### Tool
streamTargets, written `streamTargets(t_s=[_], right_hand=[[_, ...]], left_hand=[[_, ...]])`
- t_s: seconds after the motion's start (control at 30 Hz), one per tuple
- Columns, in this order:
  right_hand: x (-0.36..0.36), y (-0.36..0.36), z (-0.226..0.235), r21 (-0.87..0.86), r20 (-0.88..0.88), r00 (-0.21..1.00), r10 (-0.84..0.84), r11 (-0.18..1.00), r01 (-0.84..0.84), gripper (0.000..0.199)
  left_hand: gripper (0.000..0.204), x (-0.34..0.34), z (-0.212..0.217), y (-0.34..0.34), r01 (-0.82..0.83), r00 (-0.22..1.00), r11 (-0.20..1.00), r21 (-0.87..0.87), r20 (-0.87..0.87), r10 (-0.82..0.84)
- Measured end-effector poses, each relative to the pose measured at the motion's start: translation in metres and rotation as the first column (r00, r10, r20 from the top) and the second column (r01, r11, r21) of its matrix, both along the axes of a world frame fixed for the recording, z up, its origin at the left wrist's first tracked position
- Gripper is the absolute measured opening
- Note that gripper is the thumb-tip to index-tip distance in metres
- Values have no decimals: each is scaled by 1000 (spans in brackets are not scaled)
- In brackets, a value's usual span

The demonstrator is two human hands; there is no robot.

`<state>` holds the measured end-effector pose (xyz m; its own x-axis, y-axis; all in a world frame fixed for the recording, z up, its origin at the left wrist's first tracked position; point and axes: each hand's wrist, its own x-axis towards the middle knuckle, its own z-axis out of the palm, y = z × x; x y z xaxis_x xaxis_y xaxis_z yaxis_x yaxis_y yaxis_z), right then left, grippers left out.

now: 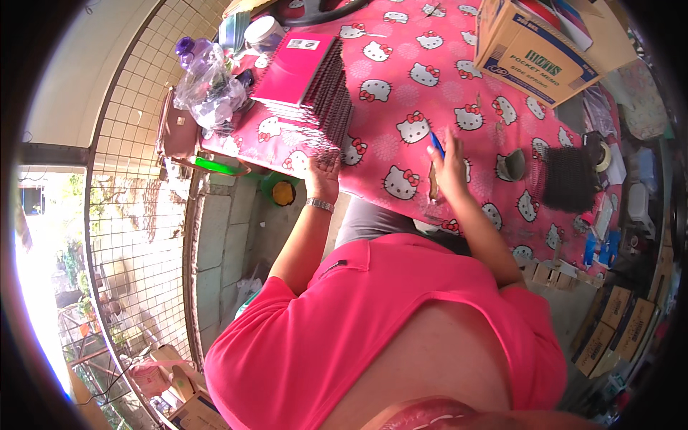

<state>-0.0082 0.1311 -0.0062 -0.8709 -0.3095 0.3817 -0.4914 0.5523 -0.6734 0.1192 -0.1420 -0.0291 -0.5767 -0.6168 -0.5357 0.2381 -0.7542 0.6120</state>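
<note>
Broadly, the pink cloth with white cartoon cat faces (448, 89) spreads across the upper middle of the frame, and on it, upper left of centre, sits the tall stack of magenta-covered, wire-bound notebooks (297, 72). Its top cover's long axis leans up and to the right, with the coil edges facing right. My left hand (322, 188) is clearly the nearer one: it is just below the stack's lower corner, fingers loosely spread and pointing up the frame, so the notebooks lie straight ahead of them. I cannot tell whether the tips touch. My right hand (449, 172) is well apart, right of centre, the stack lying to its upper left. Its thumb and fingers pinch a slim blue pen-like tool (438, 146), tilted up and to the left.
</note>
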Motion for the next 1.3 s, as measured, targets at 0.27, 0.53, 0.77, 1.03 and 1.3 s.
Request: streamTargets(t_s=[0.27,0.53,0.77,1.03,1.3], right_hand=[[-21,-73,138,-598,321,558,765,621,-508,35],[-9,-167,169,-737,173,539,825,471,-485,24],[-20,-150,198,-238,95,656,749,657,-716,22],[-34,-135,197,420,-583,621,524,848,-322,23],[-27,-138,204,436,-602,624,499,859,-267,33]], left_hand=[[47,11,139,-36,-8,999,578,-816,24,49],[17,-8,227,-7,399,914,-172,-900,406,-1],[19,-3,226,-11,421,906,-177,-889,420,47],[15,-3,231,-8,399,917,-202,-894,386,101],[14,-2,226,-11,394,919,-140,-908,386,80]])
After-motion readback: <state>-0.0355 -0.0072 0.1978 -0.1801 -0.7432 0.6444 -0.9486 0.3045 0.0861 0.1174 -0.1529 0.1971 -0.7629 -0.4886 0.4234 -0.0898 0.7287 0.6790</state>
